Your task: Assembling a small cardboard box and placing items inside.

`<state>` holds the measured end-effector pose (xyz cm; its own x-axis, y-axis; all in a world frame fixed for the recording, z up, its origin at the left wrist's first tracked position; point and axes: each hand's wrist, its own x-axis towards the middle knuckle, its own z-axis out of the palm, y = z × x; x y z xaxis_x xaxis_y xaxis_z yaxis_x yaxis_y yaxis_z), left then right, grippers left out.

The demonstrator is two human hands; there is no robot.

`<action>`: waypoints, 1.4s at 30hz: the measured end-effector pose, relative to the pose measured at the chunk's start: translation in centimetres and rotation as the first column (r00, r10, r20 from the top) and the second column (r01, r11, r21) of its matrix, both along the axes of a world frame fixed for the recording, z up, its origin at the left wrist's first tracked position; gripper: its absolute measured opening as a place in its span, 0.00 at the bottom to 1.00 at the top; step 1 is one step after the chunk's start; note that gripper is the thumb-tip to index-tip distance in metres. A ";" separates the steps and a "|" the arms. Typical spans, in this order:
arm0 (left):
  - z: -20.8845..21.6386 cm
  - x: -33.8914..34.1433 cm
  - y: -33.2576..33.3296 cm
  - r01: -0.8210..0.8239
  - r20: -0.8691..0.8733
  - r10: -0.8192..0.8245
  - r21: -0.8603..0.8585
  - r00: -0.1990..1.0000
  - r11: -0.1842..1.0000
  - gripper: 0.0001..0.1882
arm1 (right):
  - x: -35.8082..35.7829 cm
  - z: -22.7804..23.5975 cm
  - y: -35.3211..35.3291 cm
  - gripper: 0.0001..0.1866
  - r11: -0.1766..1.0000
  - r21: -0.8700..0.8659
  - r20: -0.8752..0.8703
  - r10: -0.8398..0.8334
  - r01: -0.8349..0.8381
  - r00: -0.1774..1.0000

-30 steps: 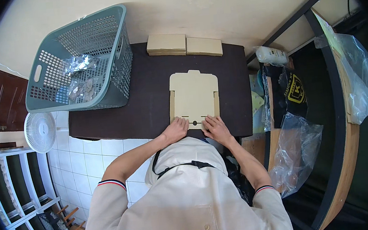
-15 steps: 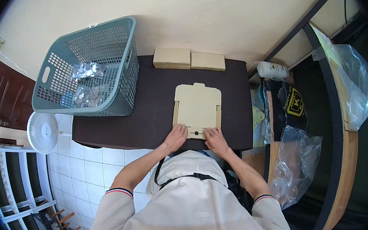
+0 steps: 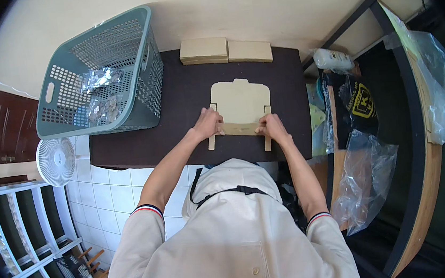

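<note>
Take the middle of the carton point(image 3: 240, 102) as the clock's centre. Nearest to the person's shirt point(image 3: 227, 245), which is at 6 o'clock, two narrow strips point(image 3: 211, 142) of this carton point toward 6, one below each hand. The left hand point(image 3: 208, 123) is at 8 o'clock, the right hand point(image 3: 272, 127) between 4 and 5. Both have bent fingers and appear to pinch the two ends of the near flap point(image 3: 240, 130); the thumb tips are too small to make out. The flap looks tilted up, and its long axis runs from 9 to 3, between the hands.

The main panel lies flat on the dark table point(image 3: 287, 90), toward 12 from both hands. Both touch the carton, so neither is clearly nearer, but the left reaches slightly farther toward 12. A small tab point(image 3: 239, 81) is at the 12 end.

Farther, two card stacks point(image 3: 203, 49) lie at 11 and just past 12. The basket point(image 3: 146, 93), holding clear bags point(image 3: 101, 78), stands between 9 and 10.
</note>
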<state>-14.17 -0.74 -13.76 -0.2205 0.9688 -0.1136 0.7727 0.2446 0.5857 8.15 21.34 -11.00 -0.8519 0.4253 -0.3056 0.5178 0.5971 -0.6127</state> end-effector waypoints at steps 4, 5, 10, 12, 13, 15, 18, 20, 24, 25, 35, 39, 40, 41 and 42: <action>-0.3 0.1 0.0 -0.128 -0.058 0.125 -0.042 0.990 0.991 0.23 | -0.7 -0.8 0.8 0.19 0.999 0.049 0.014 -0.015 0.014 1.000; 0.0 0.4 0.3 -0.141 -0.116 0.136 -0.029 0.984 0.990 0.23 | -0.9 -1.0 0.8 0.19 0.999 0.041 0.021 -0.018 0.017 1.000; 0.5 0.6 0.5 -0.188 -0.168 0.177 -0.051 0.970 0.981 0.25 | -2.2 -0.9 1.2 0.22 0.991 0.125 0.081 0.047 -0.057 0.996; 0.5 1.0 0.2 -0.203 -0.180 0.187 -0.075 0.966 0.976 0.25 | -2.2 -0.4 1.5 0.21 0.995 0.063 0.085 0.070 -0.075 0.994; 1.2 1.4 0.2 -0.198 -0.173 0.182 -0.079 0.968 0.977 0.25 | -2.0 -0.2 1.6 0.19 0.996 0.006 0.083 0.084 -0.085 0.993; 2.5 2.0 0.1 -0.033 -0.274 0.042 0.037 0.961 0.999 0.15 | -0.9 -0.5 0.9 0.17 0.994 0.003 0.034 0.105 -0.105 0.994; 0.6 3.4 -0.1 0.165 -0.015 -0.165 -0.015 0.986 0.986 0.09 | 1.4 0.0 -2.4 0.08 0.968 0.218 -0.140 0.153 -0.121 0.978; 0.6 5.3 0.3 0.201 0.001 -0.201 0.033 0.980 0.979 0.08 | 3.6 -0.3 -4.9 0.10 0.958 0.279 -0.183 0.116 -0.062 0.976; 0.7 8.6 1.2 0.304 -0.144 -0.289 0.093 0.946 0.948 0.12 | 6.7 -3.0 -8.1 0.17 0.955 0.277 -0.345 -0.001 0.102 0.938; 0.4 9.4 1.2 0.301 -0.172 -0.278 0.126 0.945 0.945 0.16 | 7.0 -2.5 -8.7 0.18 0.940 0.315 -0.312 -0.027 0.131 0.950; -0.5 13.4 1.1 0.328 -0.514 -0.273 0.017 0.813 0.944 0.29 | 7.9 -2.6 -9.9 0.27 0.928 0.360 -0.235 -0.008 0.094 0.972; -1.0 14.3 0.9 0.269 -0.492 -0.215 0.041 0.844 0.962 0.30 | 7.8 -2.1 -9.4 0.27 0.940 0.337 -0.174 -0.003 0.062 0.985; -1.0 14.5 1.1 0.227 -0.495 -0.175 0.046 0.851 0.973 0.29 | 7.6 -1.9 -9.1 0.27 0.948 0.312 -0.170 -0.004 0.057 0.985; -1.0 14.8 1.3 0.185 -0.498 -0.136 0.051 0.856 0.981 0.28 | 7.5 -1.8 -8.8 0.27 0.957 0.286 -0.166 -0.004 0.052 0.986; -1.0 15.0 1.5 0.182 -0.495 -0.134 0.049 0.859 0.982 0.28 | 7.3 -1.7 -8.6 0.27 0.958 0.284 -0.162 -0.001 0.048 0.987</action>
